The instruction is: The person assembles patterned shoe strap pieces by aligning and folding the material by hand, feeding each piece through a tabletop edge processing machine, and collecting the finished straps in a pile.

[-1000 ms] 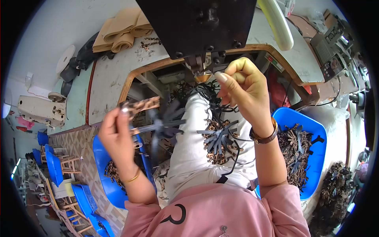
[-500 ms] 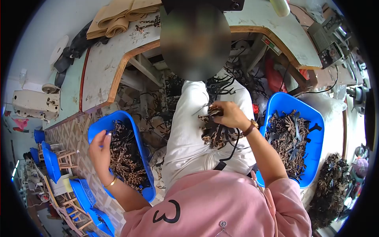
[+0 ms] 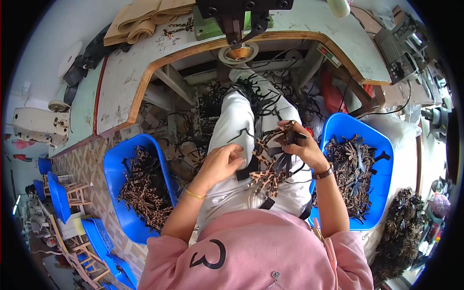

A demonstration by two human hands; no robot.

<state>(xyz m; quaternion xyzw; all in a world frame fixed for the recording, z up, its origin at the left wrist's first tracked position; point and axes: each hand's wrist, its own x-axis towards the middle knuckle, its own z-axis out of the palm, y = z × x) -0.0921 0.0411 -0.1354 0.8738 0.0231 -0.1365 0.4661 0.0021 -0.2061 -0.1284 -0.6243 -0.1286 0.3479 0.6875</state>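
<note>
My right hand [image 3: 305,149] is closed round a bunch of leopard-print fabric strips [image 3: 268,180] with black undersides, which hang down over my lap. My left hand [image 3: 222,165] is just left of the bunch, above my thigh, its fingers loosely bent and slightly apart with nothing visible in them. Between the two hands a few strips dangle, some thin and black. A blue bin [image 3: 112,181] at my left and another blue bin [image 3: 386,179] at my right both hold heaps of similar leopard-print pieces.
In front of me stands a worktable [image 3: 118,108] with a wooden edge and a black machine head [image 3: 237,21]. Brown paper [image 3: 135,24] lies at its left. Black scraps [image 3: 261,99] cover my legs and the floor. A dark pile of pieces [image 3: 401,232] stands at the right.
My left hand has moved from above the left bin to my lap, beside the bunch. My right hand has shifted slightly right and turned, still holding the strips.
</note>
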